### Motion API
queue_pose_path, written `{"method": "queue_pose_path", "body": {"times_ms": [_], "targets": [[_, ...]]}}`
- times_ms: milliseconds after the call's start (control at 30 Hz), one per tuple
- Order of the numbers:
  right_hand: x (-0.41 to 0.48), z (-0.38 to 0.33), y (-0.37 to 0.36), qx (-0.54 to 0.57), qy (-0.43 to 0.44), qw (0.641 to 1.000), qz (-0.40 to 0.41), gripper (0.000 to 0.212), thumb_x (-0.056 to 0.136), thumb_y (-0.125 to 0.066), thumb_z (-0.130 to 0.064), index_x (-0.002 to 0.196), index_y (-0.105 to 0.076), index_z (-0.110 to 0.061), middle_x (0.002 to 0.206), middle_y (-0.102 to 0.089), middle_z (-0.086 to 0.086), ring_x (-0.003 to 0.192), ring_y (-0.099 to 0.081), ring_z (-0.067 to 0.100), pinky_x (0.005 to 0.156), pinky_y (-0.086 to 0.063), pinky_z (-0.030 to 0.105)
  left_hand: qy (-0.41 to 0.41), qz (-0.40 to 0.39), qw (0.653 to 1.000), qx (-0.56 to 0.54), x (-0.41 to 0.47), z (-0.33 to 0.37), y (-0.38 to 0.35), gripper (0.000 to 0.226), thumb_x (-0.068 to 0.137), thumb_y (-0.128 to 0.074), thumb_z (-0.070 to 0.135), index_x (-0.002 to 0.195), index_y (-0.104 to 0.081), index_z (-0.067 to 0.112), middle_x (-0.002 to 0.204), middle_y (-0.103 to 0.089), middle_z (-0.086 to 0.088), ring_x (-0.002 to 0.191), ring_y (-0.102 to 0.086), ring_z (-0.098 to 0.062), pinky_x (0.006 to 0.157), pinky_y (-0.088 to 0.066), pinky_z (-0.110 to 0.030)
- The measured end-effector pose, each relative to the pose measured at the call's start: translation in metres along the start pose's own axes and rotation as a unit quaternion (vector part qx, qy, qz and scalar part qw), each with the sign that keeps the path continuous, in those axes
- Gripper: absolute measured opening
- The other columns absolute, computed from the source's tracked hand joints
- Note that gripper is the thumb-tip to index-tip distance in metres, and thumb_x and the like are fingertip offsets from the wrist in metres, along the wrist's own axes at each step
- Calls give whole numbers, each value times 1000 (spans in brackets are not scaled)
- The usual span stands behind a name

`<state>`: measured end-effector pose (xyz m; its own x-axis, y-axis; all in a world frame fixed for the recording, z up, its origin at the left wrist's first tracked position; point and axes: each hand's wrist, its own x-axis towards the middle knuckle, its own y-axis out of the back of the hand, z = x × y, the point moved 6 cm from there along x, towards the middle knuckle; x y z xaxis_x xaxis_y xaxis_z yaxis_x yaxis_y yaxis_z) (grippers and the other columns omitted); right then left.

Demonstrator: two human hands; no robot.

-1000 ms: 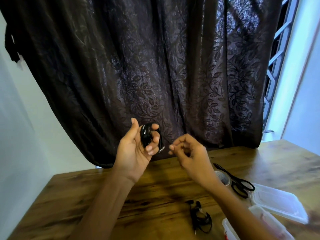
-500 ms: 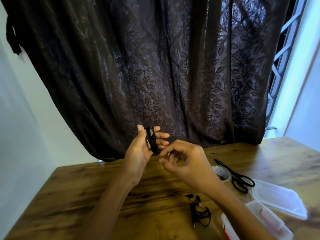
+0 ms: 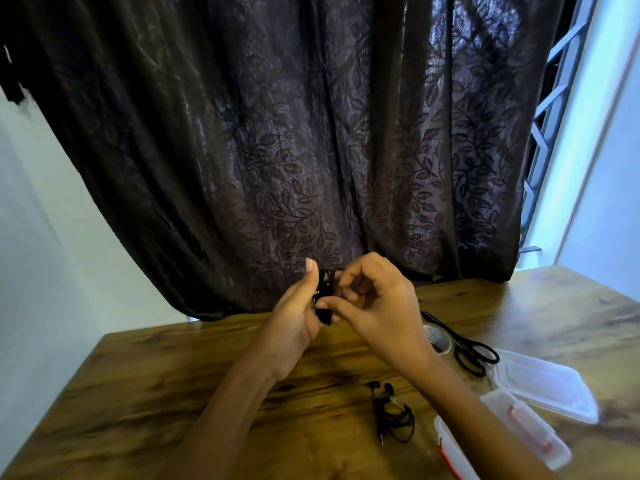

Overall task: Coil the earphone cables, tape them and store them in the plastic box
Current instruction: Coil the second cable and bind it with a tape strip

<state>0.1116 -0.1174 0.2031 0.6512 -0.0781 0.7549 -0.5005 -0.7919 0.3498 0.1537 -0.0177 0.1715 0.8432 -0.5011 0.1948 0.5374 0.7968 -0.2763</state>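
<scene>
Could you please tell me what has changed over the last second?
The right hand moved left, closing the gap to the left hand, and now pinches the coiled earphone cable that the left hand still grips. The second earphone, tape roll, scissors, plastic box and lid lie unmoved on the table.

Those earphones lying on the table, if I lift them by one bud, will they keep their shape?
Probably not: the earphones lie in loose, uneven loops of thin cable, so they would likely uncoil and dangle. They look very light; a push would likely slide them on the table, not roll them.
</scene>
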Motion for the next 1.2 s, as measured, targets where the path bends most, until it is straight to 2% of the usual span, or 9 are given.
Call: {"method": "queue_pose_path", "body": {"times_ms": [167,333,433,500,600,767,900,1133,1200], "targets": [[0,6,-1,25,-22,999,-19,15,69,-79,-20,77,-67,-19,77,-60,-8,75,-58,15,65,-51,40,-27,-27,999,37,-1,-3,2,38,75,-52,42,91,-63,10,77,-63,-1,64,-53,-6,58,-44,-18],[-1,14,-2,187,-91,978,-19,9,76,-74,-19,81,-69,-14,82,-63,4,69,-57,3,62,-46,16,-25,-8,999,-27,4,-3,12,29,84,-49,38,85,-59,11,60,-54,3,49,-45,-5,49,-43,-17],[-9,32,-13,298,-237,924,-40,29,76,-65,-35,92,-66,-10,90,-65,8,78,-59,10,66,-50,21,-8,-5,996,-89,7,-4,16,31,82,-50,39,85,-58,9,62,-61,0,41,-43,-4,43,-41,-16],[-20,40,-27,372,-328,864,-87,28,85,-59,-30,103,-64,-10,103,-65,9,94,-63,15,76,-55,30,11,-2,992,-122,9,-6,17,30,79,-51,40,78,-56,10,57,-58,-1,36,-40,-3,37,-38,-15],[-29,39,-39,436,-353,814,-152,32,88,-56,-21,116,-59,-7,105,-68,10,102,-65,21,90,-53,38,20,3,992,-127,11,-9,18,31,76,-52,42,72,-53,11,51,-53,1,31,-37,-2,33,-35,-14],[-29,44,-36,420,-348,831,-110,22,81,-65,-7,102,-64,-10,79,-74,3,79,-70,12,65,-54,19,48,58,994,-73,13,-20,30,41,66,-57,54,61,-53,14,45,-50,0,29,-36,-5,31,-34,-15],[-38,54,-40,394,-376,834,-93,16,78,-68,-2,91,-63,-9,69,-72,1,67,-68,9,59,-54,19,96,113,988,-35,10,-36,40,43,61,-60,59,51,-55,18,47,-53,1,35,-45,-6,35,-40,-15],[-57,72,-45,345,-386,854,-59,10,80,-67,1,80,-62,-8,53,-67,-4,54,-64,4,53,-54,18,121,159,979,45,3,-66,55,41,85,-57,45,53,-53,20,53,-57,7,54,-58,-6,61,-49,-23],[-61,76,-46,343,-391,852,-59,9,80,-66,0,82,-62,-7,58,-69,-2,58,-66,6,53,-54,19,139,166,976,21,1,-75,56,40,85,-57,45,56,-53,18,52,-56,6,52,-57,-6,56,-51,-22]]}}
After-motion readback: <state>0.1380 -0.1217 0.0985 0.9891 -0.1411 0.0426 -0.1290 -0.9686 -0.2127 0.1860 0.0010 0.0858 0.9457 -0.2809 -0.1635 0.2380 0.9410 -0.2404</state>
